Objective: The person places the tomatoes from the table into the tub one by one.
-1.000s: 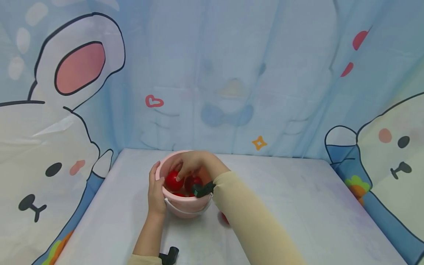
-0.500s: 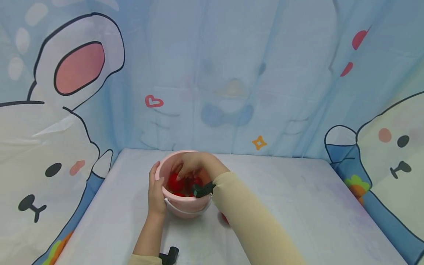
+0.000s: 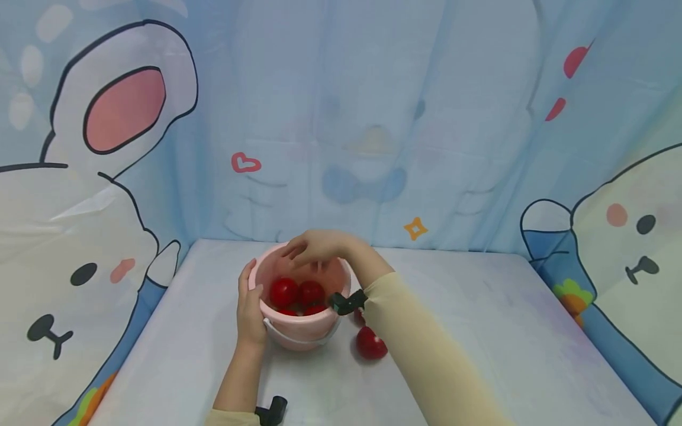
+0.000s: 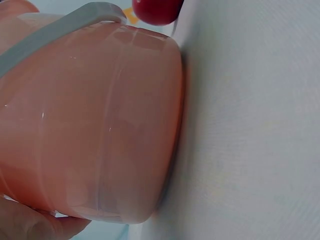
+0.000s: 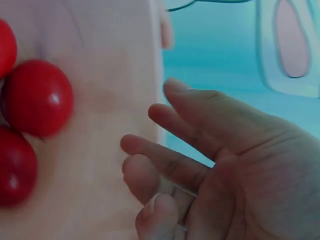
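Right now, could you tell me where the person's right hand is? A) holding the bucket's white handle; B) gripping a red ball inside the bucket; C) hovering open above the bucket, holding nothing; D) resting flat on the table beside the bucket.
C: the right hand hangs over the pink bucket with relaxed, empty fingers, while the red balls lie inside below it and the left hand grips the bucket's rim.

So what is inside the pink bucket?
Inside the pink bucket lie red balls: two show fully and parts of more beneath them. The bucket wall hides the bottom, so the full count cannot be told.
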Motion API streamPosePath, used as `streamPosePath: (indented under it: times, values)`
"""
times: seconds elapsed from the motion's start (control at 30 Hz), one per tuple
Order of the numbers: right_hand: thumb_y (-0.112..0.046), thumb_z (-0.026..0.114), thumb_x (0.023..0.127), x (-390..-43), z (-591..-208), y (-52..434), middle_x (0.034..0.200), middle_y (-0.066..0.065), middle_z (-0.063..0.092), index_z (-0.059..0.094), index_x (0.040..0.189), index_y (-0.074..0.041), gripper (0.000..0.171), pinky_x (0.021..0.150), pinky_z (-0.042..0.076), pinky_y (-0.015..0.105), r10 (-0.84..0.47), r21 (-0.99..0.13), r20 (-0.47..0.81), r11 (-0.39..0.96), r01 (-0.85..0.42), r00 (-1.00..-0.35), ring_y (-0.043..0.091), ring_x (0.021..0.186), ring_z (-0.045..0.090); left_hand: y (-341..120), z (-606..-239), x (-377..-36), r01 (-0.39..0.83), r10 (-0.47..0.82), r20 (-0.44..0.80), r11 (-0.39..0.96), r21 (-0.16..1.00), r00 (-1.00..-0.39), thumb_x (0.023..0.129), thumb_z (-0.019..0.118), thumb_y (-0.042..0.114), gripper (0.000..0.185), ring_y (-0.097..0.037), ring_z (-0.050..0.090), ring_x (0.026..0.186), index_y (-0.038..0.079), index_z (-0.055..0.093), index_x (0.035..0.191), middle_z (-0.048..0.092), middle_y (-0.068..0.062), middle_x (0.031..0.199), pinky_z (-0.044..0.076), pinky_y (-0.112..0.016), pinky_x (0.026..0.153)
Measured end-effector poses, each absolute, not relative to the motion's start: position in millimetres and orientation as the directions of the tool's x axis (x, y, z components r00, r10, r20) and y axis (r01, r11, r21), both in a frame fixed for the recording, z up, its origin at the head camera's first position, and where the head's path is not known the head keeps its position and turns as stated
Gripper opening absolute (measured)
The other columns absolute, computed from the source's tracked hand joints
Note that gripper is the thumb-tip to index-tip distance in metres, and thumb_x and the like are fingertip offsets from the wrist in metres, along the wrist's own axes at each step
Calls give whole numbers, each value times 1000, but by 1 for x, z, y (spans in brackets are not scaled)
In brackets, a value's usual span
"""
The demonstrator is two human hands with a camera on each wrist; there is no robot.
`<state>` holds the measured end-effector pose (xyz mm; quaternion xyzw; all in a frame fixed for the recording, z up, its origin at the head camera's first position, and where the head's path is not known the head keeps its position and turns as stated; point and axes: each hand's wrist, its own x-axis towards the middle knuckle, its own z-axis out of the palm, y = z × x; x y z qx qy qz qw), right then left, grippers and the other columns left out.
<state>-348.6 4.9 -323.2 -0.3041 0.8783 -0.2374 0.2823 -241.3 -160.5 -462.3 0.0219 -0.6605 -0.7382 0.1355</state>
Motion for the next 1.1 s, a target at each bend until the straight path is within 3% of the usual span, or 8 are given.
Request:
streamPosePath:
  times: [0.13, 0.37, 0.63, 0.83, 0.93, 1.1]
  values:
    - [-36, 61, 95, -342, -305, 44, 136, 2, 60, 57, 138, -26, 44, 64, 58, 35, -670, -584, -252, 681, -442, -698, 27, 77, 66, -160, -460, -241, 181, -237, 157, -85, 980, -959, 98, 33, 29, 51, -11, 30, 142, 49, 32, 144, 35, 18, 152, 25, -58, 119]
    - [-39, 65, 93, -318, -307, 131, 131, -4, 62, 60, 130, -37, 37, 63, 57, 37, -547, -581, -154, 724, -372, -823, 24, 74, 64, -159, -456, -240, 189, -243, 168, -63, 980, -955, 98, 33, 29, 51, -11, 32, 142, 48, 31, 145, 36, 20, 152, 27, -57, 119]
    - [-44, 67, 90, -275, -374, 196, 123, -6, 64, 61, 128, -40, 39, 60, 57, 38, -493, -653, -198, 711, -261, -847, 25, 74, 64, -160, -456, -239, 176, -242, 150, -87, 981, -959, 98, 35, 28, 51, -10, 32, 141, 47, 31, 145, 36, 21, 151, 28, -55, 119]
    - [-36, 71, 89, -249, -426, 210, 104, 12, 65, 58, 136, -29, 50, 59, 54, 37, -503, -759, -248, 632, -157, -828, 38, 72, 62, -160, -456, -238, 176, -242, 151, -86, 981, -958, 98, 36, 27, 52, -9, 32, 140, 47, 31, 145, 36, 21, 151, 30, -55, 118]
    - [-34, 71, 88, -241, -449, 212, 95, 17, 65, 57, 137, -33, 50, 57, 53, 35, -494, -786, -264, 608, -112, -828, 34, 69, 61, -160, -457, -238, 176, -243, 148, -96, 980, -959, 98, 35, 26, 52, -10, 33, 140, 47, 31, 146, 36, 21, 151, 29, -54, 119]
    - [-37, 74, 85, -234, -478, 214, 122, 8, 63, 57, 135, -40, 53, 54, 51, 31, -439, -811, -286, 584, -28, -852, 25, 68, 60, -158, -457, -238, 172, -240, 144, -99, 980, -960, 98, 35, 25, 52, -10, 32, 141, 46, 31, 146, 36, 20, 151, 29, -55, 118]
